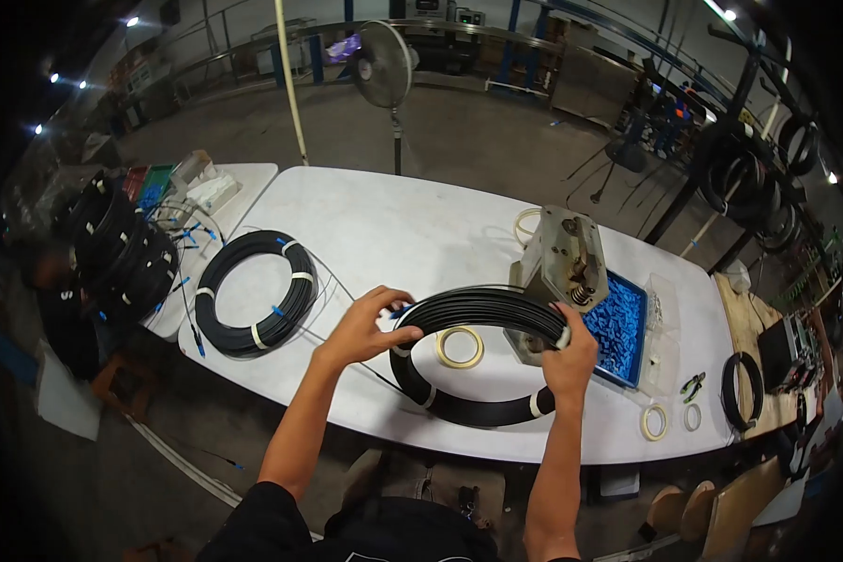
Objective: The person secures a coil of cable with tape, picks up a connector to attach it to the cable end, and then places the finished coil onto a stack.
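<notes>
Head view: black cable coil (482, 410) between both hands (367, 328), each curled around its rim.

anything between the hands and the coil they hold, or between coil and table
Nothing visible separates the left hand or right hand from the held coil. Toward the table, a tape roll shows through its opening; the metal machine stands close beyond.

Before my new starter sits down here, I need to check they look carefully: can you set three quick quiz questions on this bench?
1. The left hand and right hand hold: A) pliers; B) a black cable coil; C) a tape roll.
2. Fill in: the tray beside the metal device holds many small ____ pieces.
3. True or false: the large coil at left has pale bands around it.

Key: 1 B; 2 blue; 3 true.
</notes>
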Available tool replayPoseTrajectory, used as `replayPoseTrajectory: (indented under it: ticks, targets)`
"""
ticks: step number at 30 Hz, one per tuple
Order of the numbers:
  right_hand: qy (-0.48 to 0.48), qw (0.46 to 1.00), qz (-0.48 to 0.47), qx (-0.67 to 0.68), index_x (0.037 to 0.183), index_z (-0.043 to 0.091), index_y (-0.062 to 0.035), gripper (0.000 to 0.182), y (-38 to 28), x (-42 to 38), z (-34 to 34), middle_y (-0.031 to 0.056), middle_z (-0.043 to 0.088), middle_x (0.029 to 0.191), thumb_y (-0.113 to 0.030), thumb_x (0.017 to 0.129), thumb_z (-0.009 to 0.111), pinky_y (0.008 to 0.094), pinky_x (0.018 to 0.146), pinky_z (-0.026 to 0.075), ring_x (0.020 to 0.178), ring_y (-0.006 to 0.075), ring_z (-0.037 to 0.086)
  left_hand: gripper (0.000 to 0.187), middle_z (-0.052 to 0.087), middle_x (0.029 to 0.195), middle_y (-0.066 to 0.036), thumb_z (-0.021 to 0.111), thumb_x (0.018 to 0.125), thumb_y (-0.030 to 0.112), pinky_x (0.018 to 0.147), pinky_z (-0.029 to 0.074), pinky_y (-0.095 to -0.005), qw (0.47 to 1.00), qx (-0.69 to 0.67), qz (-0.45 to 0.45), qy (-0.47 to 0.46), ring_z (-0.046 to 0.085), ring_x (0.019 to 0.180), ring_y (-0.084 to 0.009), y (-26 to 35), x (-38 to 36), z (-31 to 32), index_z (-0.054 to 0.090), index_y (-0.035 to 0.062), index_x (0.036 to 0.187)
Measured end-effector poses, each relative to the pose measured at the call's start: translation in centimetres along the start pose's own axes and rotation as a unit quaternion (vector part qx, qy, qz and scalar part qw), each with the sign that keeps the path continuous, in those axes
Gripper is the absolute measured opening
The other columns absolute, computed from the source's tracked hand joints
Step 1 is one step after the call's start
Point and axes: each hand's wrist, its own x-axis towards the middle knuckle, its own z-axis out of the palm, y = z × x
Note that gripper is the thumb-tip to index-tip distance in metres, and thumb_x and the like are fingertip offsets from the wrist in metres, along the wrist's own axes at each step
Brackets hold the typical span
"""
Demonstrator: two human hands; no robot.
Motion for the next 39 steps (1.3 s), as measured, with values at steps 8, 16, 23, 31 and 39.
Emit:
replayPoseTrajectory:
  ticks: [8, 16, 23, 31, 39]
  targets:
    - [0.101, 0.980, 0.117, 0.125, 0.112, 0.060, 0.0037, 0.034, 5.2, -4.3, 1.3, 0.0139, 0.068, 0.099, 0.000, 0.079, 0.067, 0.0315, 0.088, 0.046, 0.093, 0.0237, 0.064, 0.084, 0.047, 0.127, -0.020, 0.087, 0.067, 0.031, 0.102, 0.037, -0.0393, 0.946, -0.010, 0.145, 0.288, 0.046, 0.119, -0.0338, 2.1, -0.4, 4.3, 0.043, -0.0028, 0.130]
    - [0.132, 0.946, 0.165, 0.247, 0.114, 0.059, 0.0057, 0.033, 8.0, -5.9, 1.6, 0.0116, 0.066, 0.105, -0.004, 0.084, 0.070, 0.0300, 0.089, 0.045, 0.096, 0.0193, 0.062, 0.077, 0.055, 0.112, -0.010, 0.083, 0.074, 0.017, 0.091, 0.045, -0.0322, 0.919, -0.323, -0.115, 0.192, 0.055, 0.102, -0.0192, -4.7, -5.1, 13.0, 0.036, 0.0021, 0.133]
    - [0.176, 0.897, 0.187, 0.360, 0.117, 0.060, -0.0038, 0.032, 10.6, -9.4, 6.3, 0.0013, 0.061, 0.101, 0.001, 0.087, 0.068, 0.0255, 0.075, 0.047, 0.088, 0.0103, 0.056, 0.022, 0.068, 0.092, -0.004, 0.068, 0.081, -0.003, 0.073, 0.048, -0.0239, 0.931, -0.272, -0.046, 0.239, 0.061, 0.082, -0.0092, -4.6, -1.8, 10.3, 0.064, -0.0016, 0.103]
    - [0.007, 0.945, 0.123, 0.302, 0.111, 0.060, 0.0005, 0.037, 4.7, -3.6, 2.8, 0.0091, 0.066, 0.102, -0.007, 0.077, 0.073, 0.0311, 0.086, 0.047, 0.095, 0.0179, 0.062, 0.016, 0.059, 0.070, -0.003, 0.065, 0.076, 0.001, 0.059, 0.044, -0.0266, 0.988, -0.108, -0.020, 0.109, 0.053, 0.063, -0.0094, -0.3, 1.0, 1.7, 0.061, -0.0029, 0.090]
    - [-0.037, 0.980, 0.026, 0.193, 0.103, 0.059, 0.0032, 0.031, 4.5, -0.9, 3.5, 0.0131, 0.068, 0.089, 0.001, 0.073, 0.066, 0.0299, 0.079, 0.050, 0.082, 0.0179, 0.066, 0.046, 0.064, 0.078, -0.008, 0.071, 0.071, 0.011, 0.064, 0.049, -0.0281, 0.999, -0.037, 0.006, -0.022, 0.059, 0.067, -0.0122, 5.2, 3.2, -0.2, 0.059, -0.0009, 0.114]
